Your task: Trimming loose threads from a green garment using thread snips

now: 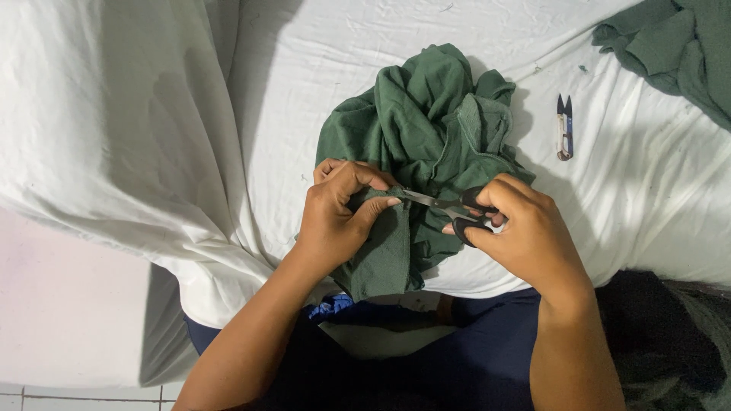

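White sheet; crumpled green cloth, left hand pinching edge, right hand gripping scissors.

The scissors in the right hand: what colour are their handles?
Black handles, with silver blades, on the scissors in the right hand; the head view shows this.

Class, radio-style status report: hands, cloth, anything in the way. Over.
Left hand pinching green cloth. Right hand working black-handled scissors, blades at the pinched fold. Thread snips lie apart on white sheet. Nothing obstructing.
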